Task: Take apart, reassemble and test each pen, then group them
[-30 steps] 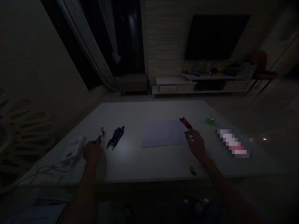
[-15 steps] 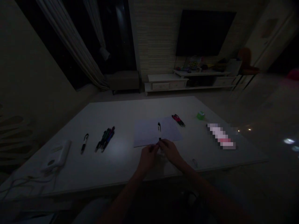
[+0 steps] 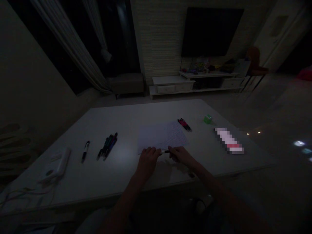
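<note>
A black-and-white pen [image 3: 164, 152] lies sideways between my two hands, just in front of a notebook [image 3: 156, 135] whose page carries writing on its right part. The fingers of my left hand [image 3: 149, 160] are closed on the pen's left end. My right hand [image 3: 179, 154] pinches the dark right end. Both hands are low over the white table [image 3: 151, 112]. The pen's two ends are hidden by my fingers.
Several dark and coloured pens [image 3: 107, 145] lie bunched on the left, beside one black-and-white pen [image 3: 85, 151] and a white power strip [image 3: 55, 165] with cables. Red-and-black pens [image 3: 184, 124], a green cube-like container [image 3: 208, 119] and a blurred-out flat object [image 3: 229, 140] are on the right.
The pen has turned from upright to lying sideways. My hands, close together before, are now apart at its two ends. The view has shifted slightly.
</note>
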Available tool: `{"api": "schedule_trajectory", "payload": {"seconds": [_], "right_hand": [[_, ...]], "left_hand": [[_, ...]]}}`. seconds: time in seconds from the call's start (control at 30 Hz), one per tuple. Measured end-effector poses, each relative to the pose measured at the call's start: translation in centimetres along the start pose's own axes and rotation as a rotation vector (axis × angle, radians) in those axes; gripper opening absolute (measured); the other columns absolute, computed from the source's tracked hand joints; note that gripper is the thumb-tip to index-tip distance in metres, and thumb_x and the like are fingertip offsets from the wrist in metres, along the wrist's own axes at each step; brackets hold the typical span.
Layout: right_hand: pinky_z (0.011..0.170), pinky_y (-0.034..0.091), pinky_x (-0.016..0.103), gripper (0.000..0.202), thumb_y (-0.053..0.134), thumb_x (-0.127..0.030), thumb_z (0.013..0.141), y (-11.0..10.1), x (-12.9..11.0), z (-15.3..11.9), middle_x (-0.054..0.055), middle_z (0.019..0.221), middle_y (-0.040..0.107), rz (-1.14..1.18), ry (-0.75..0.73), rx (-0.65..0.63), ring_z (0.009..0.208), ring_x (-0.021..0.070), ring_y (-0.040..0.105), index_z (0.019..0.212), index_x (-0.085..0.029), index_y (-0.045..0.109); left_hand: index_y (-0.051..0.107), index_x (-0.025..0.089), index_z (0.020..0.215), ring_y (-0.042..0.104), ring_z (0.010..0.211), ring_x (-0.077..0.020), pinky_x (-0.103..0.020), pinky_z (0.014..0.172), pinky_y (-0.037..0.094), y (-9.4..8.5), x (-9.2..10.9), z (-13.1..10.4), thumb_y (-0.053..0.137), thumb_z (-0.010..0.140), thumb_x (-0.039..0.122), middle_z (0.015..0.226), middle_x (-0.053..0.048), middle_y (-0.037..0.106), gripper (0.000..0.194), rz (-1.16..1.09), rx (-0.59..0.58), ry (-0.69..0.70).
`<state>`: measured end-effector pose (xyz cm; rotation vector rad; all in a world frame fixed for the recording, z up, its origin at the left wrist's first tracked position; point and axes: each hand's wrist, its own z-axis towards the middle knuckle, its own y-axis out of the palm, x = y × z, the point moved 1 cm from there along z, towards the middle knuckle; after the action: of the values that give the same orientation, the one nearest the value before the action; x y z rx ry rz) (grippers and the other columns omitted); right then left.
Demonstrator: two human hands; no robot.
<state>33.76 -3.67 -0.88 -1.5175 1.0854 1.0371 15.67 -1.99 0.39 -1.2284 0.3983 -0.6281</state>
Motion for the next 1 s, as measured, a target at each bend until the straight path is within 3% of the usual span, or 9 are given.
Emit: {"api": "schedule_trajectory", "payload": {"seconds": [0.2,0.4,0.53,0.67,0.73,0.83,0.93,1.0], "right_hand": [[0.055,0.037,0.023,0.026,0.057,-0.043,0.075,0.1,-0.8,-0.6,-0.001,0.059,0.059,-0.21,-0.304,0.129,0.055,0.0118,0.05,0.075,-0.018,0.064],[0.046,0.037,0.023,0.05,0.04,-0.056,0.082,-0.2,-0.3,0.2,0.002,0.049,0.058,-0.133,-0.119,0.059,0.044,0.012,0.051,0.061,-0.015,0.061],[0.053,0.043,0.024,0.034,0.06,-0.049,0.072,-0.3,-0.2,0.7,0.003,0.064,0.064,-0.09,-0.236,0.068,0.054,0.0127,0.056,0.076,-0.015,0.062],[0.048,0.041,0.023,0.044,0.046,-0.053,0.08,-0.4,-0.1,0.8,0.004,0.055,0.061,-0.105,-0.139,0.04,0.046,0.0118,0.054,0.066,-0.014,0.061],[0.049,0.041,0.023,0.042,0.049,-0.051,0.079,-0.4,-0.2,0.7,0.004,0.054,0.06,-0.124,-0.16,0.027,0.047,0.0116,0.054,0.064,-0.014,0.06],[0.052,0.043,0.021,0.033,0.061,-0.046,0.071,-0.4,-0.3,0.7,0.004,0.067,0.066,-0.093,-0.216,0.034,0.055,0.0118,0.058,0.078,-0.013,0.063],[0.046,0.041,0.022,0.041,0.049,-0.051,0.079,-0.3,-0.3,0.8,0.005,0.061,0.065,-0.065,-0.146,0.013,0.046,0.0106,0.054,0.072,-0.013,0.061],[0.047,0.043,0.022,0.038,0.051,-0.05,0.077,-0.2,-0.3,0.9,0.004,0.059,0.064,-0.071,-0.171,0.013,0.045,0.0104,0.054,0.07,-0.013,0.06]], "left_hand": [[0.056,0.021,0.093,0.055,0.078,-0.0169,-0.028,0.07,0.04,0.1,-0.2,-0.6,0.044,0.089,0.023,0.085,-0.004,0.06,0.012,-0.01,-0.093,-0.058],[0.055,0.021,0.095,0.055,0.078,-0.0173,-0.029,0.07,0.04,0.4,-0.5,-1.1,0.045,0.089,0.024,0.086,-0.003,0.059,0.012,-0.016,-0.072,-0.069],[0.055,0.022,0.095,0.055,0.077,-0.0168,-0.028,0.069,0.039,0.2,-0.6,-1.1,0.044,0.089,0.024,0.086,-0.003,0.059,0.012,0.01,-0.079,-0.083],[0.055,0.021,0.095,0.055,0.077,-0.0163,-0.027,0.069,0.039,0.1,-0.8,-1.1,0.044,0.09,0.024,0.087,-0.003,0.06,0.012,0.008,-0.09,-0.087],[0.055,0.021,0.094,0.055,0.077,-0.0168,-0.028,0.069,0.039,0.1,-0.8,-1.1,0.044,0.089,0.025,0.086,-0.003,0.06,0.012,0.021,-0.098,-0.084],[0.055,0.021,0.095,0.056,0.076,-0.0172,-0.028,0.069,0.039,0.2,-1.0,-1.2,0.044,0.09,0.025,0.086,-0.003,0.06,0.013,0.03,-0.094,-0.089],[0.055,0.021,0.095,0.056,0.077,-0.0169,-0.028,0.069,0.039,0.4,-1.2,-1.3,0.044,0.089,0.025,0.087,-0.003,0.06,0.012,0.026,-0.101,-0.094],[0.055,0.022,0.096,0.056,0.077,-0.0169,-0.028,0.069,0.038,0.4,-1.3,-1.2,0.045,0.089,0.026,0.087,-0.003,0.06,0.013,0.023,-0.116,-0.097]]}}
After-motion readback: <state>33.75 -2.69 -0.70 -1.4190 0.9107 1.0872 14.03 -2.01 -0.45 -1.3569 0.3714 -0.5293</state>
